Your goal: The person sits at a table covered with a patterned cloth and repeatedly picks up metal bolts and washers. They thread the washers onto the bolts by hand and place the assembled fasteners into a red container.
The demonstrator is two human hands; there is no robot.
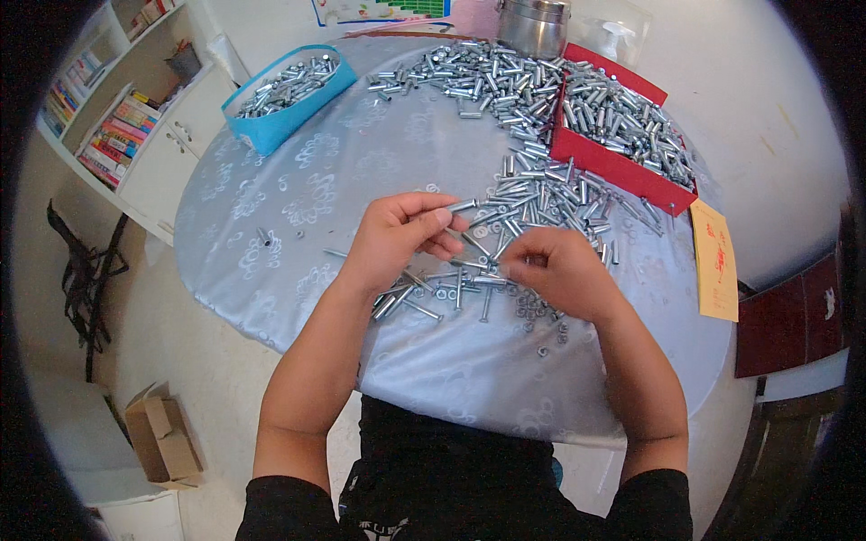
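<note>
Between thumb and fingers, my left hand (411, 233) holds a metal sleeve (463, 205), its end pointing right. My right hand (556, 267) is to the right, low over loose bolts and nuts, its fingers curled and slightly blurred; whether they grip anything cannot be told. Long bolts (423, 310) lie on the cloth under and beside my left hand. Hex nuts (530, 310) are scattered just below my right hand. Beyond my hands, a large heap of metal sleeves (497, 78) spreads across the table, with thinner bolts and washers at its near side.
A blue fabric bin (287, 124) of metal parts stands at the back left of the round, cloth-covered table (433, 379). A red box (622, 161) full of sleeves is at the right, near a yellow paper (716, 260). A steel pot (534, 28) stands behind.
</note>
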